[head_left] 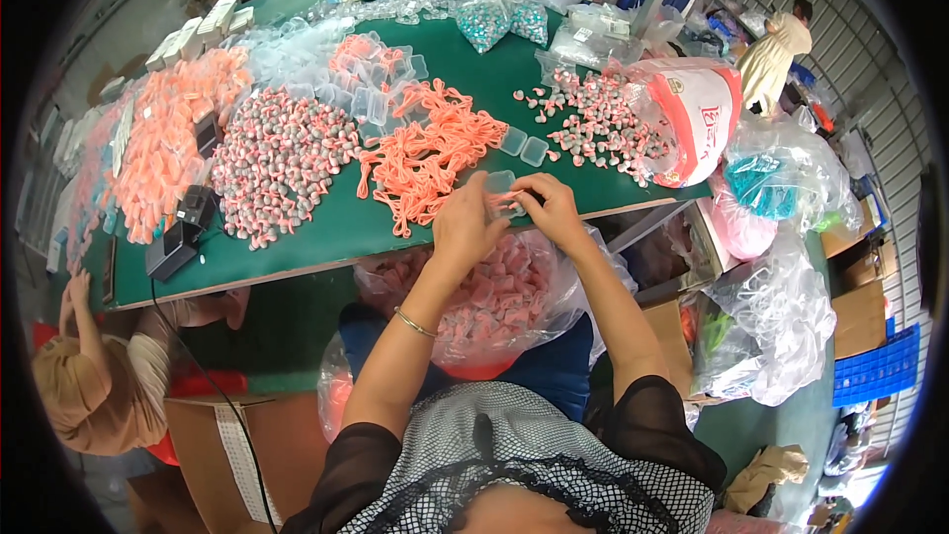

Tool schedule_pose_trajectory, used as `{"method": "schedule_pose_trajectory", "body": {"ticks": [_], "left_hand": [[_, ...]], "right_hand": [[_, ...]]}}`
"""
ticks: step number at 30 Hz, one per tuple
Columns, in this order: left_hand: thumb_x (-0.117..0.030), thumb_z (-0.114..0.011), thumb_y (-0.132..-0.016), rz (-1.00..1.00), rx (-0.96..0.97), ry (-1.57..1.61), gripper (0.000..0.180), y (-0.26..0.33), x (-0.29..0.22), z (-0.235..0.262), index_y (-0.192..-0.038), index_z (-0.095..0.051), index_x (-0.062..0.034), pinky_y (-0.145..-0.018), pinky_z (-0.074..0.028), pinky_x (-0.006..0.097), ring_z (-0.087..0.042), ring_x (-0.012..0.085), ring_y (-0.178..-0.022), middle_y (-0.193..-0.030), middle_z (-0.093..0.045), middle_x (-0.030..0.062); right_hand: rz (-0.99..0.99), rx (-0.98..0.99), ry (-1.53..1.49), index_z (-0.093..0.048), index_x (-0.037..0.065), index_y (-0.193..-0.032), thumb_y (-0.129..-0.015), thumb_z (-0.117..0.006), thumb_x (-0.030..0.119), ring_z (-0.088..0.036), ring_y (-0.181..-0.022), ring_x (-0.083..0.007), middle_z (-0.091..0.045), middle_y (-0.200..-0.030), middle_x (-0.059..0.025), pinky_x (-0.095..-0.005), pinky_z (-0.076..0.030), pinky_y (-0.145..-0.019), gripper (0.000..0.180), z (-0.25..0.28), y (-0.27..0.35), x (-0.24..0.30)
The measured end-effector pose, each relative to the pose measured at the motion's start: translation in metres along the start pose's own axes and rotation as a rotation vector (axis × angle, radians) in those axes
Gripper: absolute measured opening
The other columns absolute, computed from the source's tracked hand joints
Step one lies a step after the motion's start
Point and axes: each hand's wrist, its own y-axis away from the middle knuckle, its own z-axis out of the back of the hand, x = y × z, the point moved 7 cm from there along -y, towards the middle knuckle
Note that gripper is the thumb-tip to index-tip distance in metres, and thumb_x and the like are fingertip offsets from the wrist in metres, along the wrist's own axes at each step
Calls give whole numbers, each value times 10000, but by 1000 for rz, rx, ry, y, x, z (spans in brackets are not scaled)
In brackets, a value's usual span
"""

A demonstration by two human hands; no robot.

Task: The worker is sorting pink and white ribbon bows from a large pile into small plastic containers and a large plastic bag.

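Fingers of the left hand (pixel 463 224) hold a small clear case (pixel 499 182) above the near edge of the green table (pixel 341 227), just beside orange cords (pixel 435 138). The right hand's (pixel 556 210) fingertips draw narrow at its right side; whether they grip it, I cannot tell.

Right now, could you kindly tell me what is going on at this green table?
A person's left hand holds a small clear plastic case near the table's front edge, while the right hand works its fingers at the case's right side. Just beyond lies a tangle of orange cords. Small pink-and-grey pieces, apparently earplugs, are heaped on the left and also beside a red-and-white bag on the right.
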Motion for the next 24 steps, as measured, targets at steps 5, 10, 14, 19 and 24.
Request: {"method": "schedule_pose_trajectory", "body": {"ticks": [5, 10, 14, 19, 24], "left_hand": [[-201, -808, -675, -104, -43, -33, 543, 3, -2, 4, -1146, -577, -60, -738, -488, 409, -610, 316, -882, -943, -618, 107], [-200, -807, -670, -120, -54, -35, 485, 2, 0, 2, -1087, -602, -60, -710, -486, 407, -606, 303, -845, -904, -602, 101], [-207, -807, -668, -120, -44, -19, 465, 1, 1, 1, -1063, -610, -59, -708, -485, 407, -604, 302, -848, -906, -598, 101], [-213, -809, -665, -123, -58, -27, 468, 2, 0, 1, -1059, -609, -60, -706, -482, 410, -602, 304, -849, -902, -596, 104], [-215, -808, -666, -123, -65, -20, 464, 3, 1, 2, -1056, -608, -61, -702, -480, 411, -601, 304, -847, -901, -594, 101]], "right_hand": [[205, 68, 221, -687, 47, -944, -788, -659, 88, -592, -921, -290, -641, -938, -85, -383, -477, -807, 164, -1, 1, 20], [235, 98, 216, -697, 41, -988, -828, -646, 113, -592, -933, -260, -631, -970, -101, -347, -478, -818, 183, 4, 0, 25], [195, 122, 198, -692, 31, -999, -830, -655, 106, -603, -876, -256, -633, -933, -108, -336, -483, -778, 189, 2, -3, 17], [65, 133, 133, -677, 10, -929, -827, -676, 95, -615, -759, -244, -631, -859, -92, -324, -487, -685, 133, 1, -7, 16], [209, 100, 273, -678, 29, -902, -825, -669, 98, -617, -821, -264, -630, -852, -92, -351, -493, -716, 103, -2, -4, 21]]}}
